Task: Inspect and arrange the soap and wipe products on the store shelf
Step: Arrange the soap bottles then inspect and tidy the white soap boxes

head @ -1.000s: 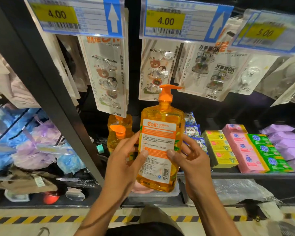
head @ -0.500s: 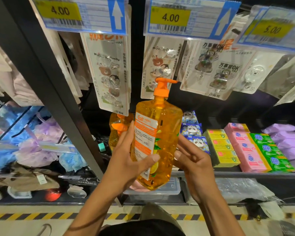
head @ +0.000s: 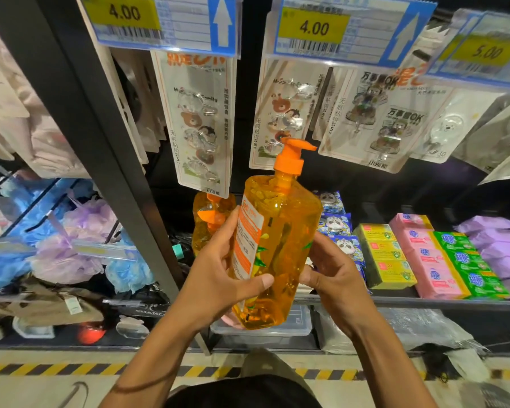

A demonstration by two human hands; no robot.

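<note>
An orange pump bottle of liquid soap [head: 280,237] is held upright in front of the shelf, its white and orange label turned to the left. My left hand [head: 218,278] grips its left side, thumb across the front. My right hand [head: 333,278] wraps around its right side. A second orange pump bottle [head: 209,225] stands on the shelf behind. Blue panda wipe packs [head: 336,225] and rows of yellow [head: 386,254], pink [head: 430,260] and green soap bars [head: 468,263] lie on the shelf to the right.
Purple packs [head: 498,245] fill the far right. Hook packs [head: 200,125] hang above under price tags [head: 315,28]. A black upright post [head: 100,142] divides off bath sponges [head: 80,240] on the left. A clear plastic box [head: 298,322] sits on the bottom shelf.
The bottle has been turned in my hands so that its label now faces left instead of toward me. Both hands keep their hold.
</note>
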